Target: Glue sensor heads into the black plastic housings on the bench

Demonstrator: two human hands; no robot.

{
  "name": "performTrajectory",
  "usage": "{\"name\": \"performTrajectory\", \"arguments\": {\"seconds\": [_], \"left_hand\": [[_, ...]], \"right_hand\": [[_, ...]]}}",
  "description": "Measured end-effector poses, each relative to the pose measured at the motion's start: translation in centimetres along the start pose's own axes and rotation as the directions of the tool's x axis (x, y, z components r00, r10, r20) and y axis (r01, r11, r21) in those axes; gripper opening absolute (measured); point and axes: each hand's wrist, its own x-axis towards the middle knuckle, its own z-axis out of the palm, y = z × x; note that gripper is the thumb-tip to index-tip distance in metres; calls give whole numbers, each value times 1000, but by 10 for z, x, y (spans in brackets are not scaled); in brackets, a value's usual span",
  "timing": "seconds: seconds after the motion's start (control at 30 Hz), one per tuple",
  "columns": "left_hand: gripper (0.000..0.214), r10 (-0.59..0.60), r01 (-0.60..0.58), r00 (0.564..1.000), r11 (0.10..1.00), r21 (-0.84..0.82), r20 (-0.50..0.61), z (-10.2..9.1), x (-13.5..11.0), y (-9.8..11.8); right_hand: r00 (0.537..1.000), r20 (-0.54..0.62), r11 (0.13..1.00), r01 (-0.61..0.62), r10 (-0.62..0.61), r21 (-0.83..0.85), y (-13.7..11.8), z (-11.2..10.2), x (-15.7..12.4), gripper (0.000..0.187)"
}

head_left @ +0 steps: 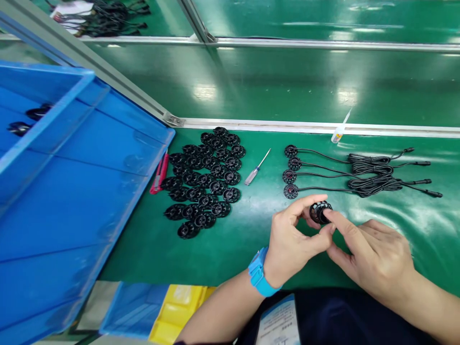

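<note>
My left hand point(293, 242), with a blue strap at the wrist, grips a round black plastic part point(317, 211) between thumb and forefinger. The forefinger of my right hand point(377, 254) presses on the face of that part, its thumb close beneath; what it may be pinching there is hidden. Just beyond my hands lie several black discs with coiled cables point(370, 184), laid side by side. A group of loose black round parts point(204, 179) covers the bench on the left. Between the two groups rests a screwdriver point(258, 167) with a clear handle.
A large blue bin point(118, 167) leans in from the left, with a red-handled tool point(160, 175) beside it. A small white bottle point(338, 133) with a thin nozzle stands by the rear rail point(269, 125). Yellow point(176, 311) and blue trays point(134, 306) sit at lower left.
</note>
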Motion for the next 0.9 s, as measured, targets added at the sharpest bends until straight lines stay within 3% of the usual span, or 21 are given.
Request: {"name": "performTrajectory", "arguments": {"seconds": [0.13,0.53,0.63,0.73,0.9], "left_hand": [[47,37,-36,999,998,55,-19,0,-2,-3],[50,-4,3,1000,1000,31,28,3,2,-11],[49,-17,20,998,998,-52,62,1,3,-8],[48,7,0,997,996,-94,76,1,2,-5],[49,79,-72,993,994,-81,91,-1,-3,-6]], "right_hand": [[999,5,995,-33,33,98,2,2,3,26],[990,87,981,124,-112,-146,8,3,2,32],[996,52,996,64,-68,65,15,-1,-1,36],[999,25,953,-50,44,299,23,-7,-2,44],[987,-16,928,-146,161,342,28,-16,-1,35]]}}
